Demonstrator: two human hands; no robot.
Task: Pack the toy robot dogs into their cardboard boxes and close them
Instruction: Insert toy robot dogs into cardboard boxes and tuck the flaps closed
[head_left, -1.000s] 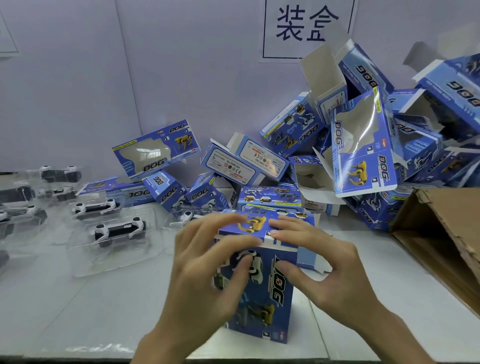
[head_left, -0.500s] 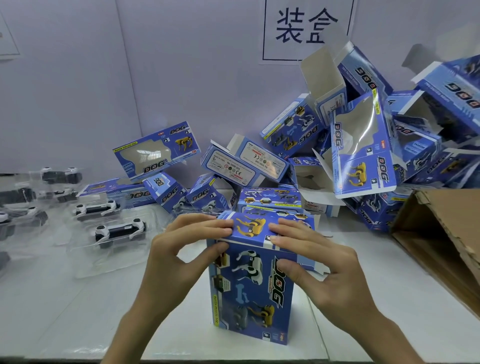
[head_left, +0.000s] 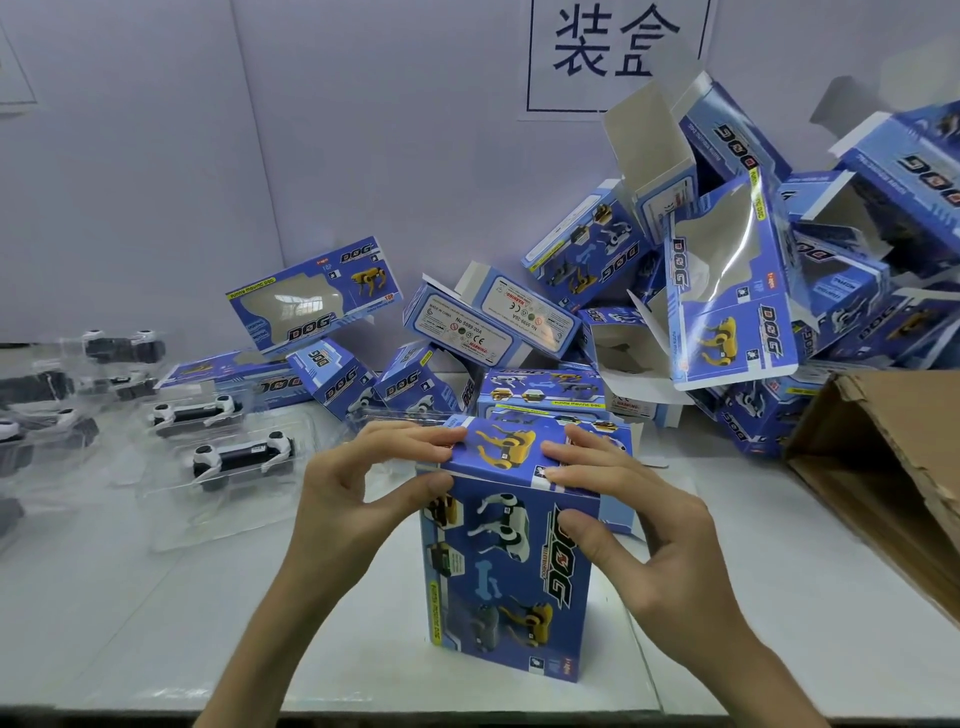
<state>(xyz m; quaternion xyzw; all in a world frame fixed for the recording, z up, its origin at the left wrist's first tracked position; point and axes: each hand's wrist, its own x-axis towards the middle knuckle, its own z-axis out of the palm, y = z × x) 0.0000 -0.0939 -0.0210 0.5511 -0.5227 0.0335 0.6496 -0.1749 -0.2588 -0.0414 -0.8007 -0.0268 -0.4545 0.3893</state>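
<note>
A blue "DOG" cardboard box (head_left: 506, 571) stands upright on the white table (head_left: 130, 623) in front of me, its top flap folded down. My left hand (head_left: 358, 499) pinches the flap's left corner between thumb and fingers. My right hand (head_left: 634, 525) holds the right side, fingers on top of the flap and thumb on the printed front face. What is inside the box is hidden. Toy robot dogs, black with white ends, lie in clear plastic trays (head_left: 241, 460) on the left.
A heap of empty blue boxes (head_left: 727, 291), many with open flaps, is piled against the back wall from centre to right. A brown cardboard carton (head_left: 893, 467) lies open at the right edge. More trays with toy dogs (head_left: 192, 413) cover the left of the table.
My left hand has slid off the front face to the box's top left corner. The top flap is pressed flatter. The box now stands straighter.
</note>
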